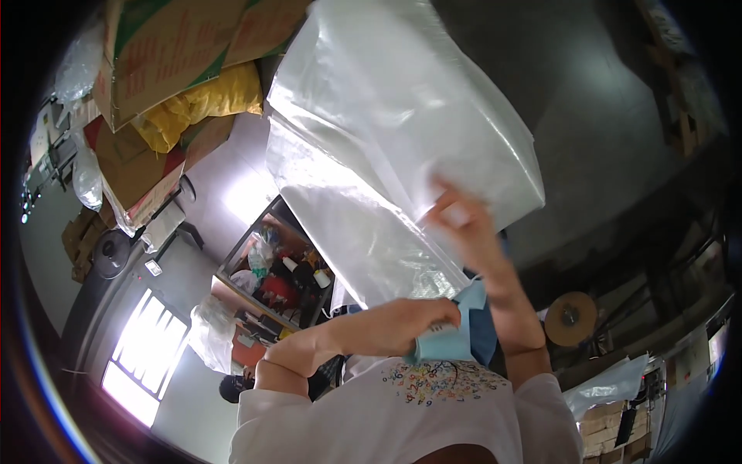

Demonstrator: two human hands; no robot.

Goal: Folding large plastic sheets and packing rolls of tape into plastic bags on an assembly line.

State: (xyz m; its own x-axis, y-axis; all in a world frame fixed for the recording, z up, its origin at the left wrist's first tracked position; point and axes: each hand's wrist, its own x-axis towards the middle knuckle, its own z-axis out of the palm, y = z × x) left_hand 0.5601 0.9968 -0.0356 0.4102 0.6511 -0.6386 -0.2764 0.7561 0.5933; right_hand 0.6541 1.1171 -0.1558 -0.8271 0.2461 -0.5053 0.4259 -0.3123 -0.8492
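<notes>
A large, clear plastic sheet or bag (402, 124) stretches away from my body, glossy and creased along its length. Over its near right part is my right hand (461, 220), its fingers bent and smeared by motion; whether they grip the plastic does not show. Close to my chest, my left hand (433, 315) is closed beside the sheet's near end, fingers curled in. Light blue, cloth-like material (452, 340) lies right under and beside that hand. What the left fingers hold is hidden.
Large cardboard boxes (166, 50) and yellow plastic wrapping (201, 108) stand at the far left. Left of the sheet is a shelf (247, 240) with spools and bags. A person's dark-haired head (230, 388) shows at lower left. A round brown reel (571, 318) sits on the right.
</notes>
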